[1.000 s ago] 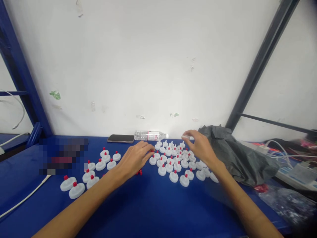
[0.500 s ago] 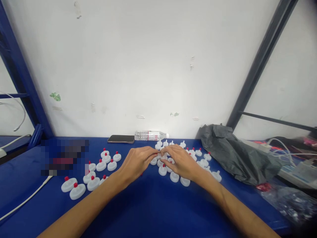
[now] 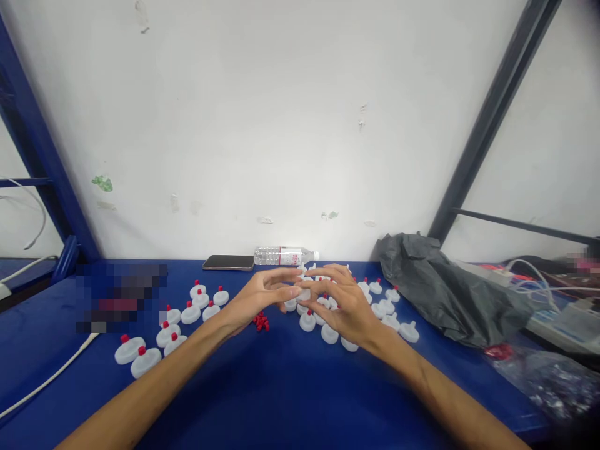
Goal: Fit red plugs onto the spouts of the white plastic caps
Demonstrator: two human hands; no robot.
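Above the blue table, my right hand holds a white round nozzle cap between thumb and fingers. My left hand is right beside it, thumb and index finger stretched out and apart, with the thumb tip at the cap's edge. The cap's nozzle end is largely hidden by my fingers. Below my left hand lies a small pile of red tips. Under and behind my right hand spread several white nozzle caps, some with red tips and some bare. To the left stand several red-tipped white caps.
A phone and a clear water bottle lie along the wall. On the right are a dark plastic bag, a clear bag and white cables. A white cable crosses the table at left.
My left hand's fingers have spread, where they were pinched together against my right fingers. The red pile, mostly covered before, now shows. My right hand stays nearly in place.
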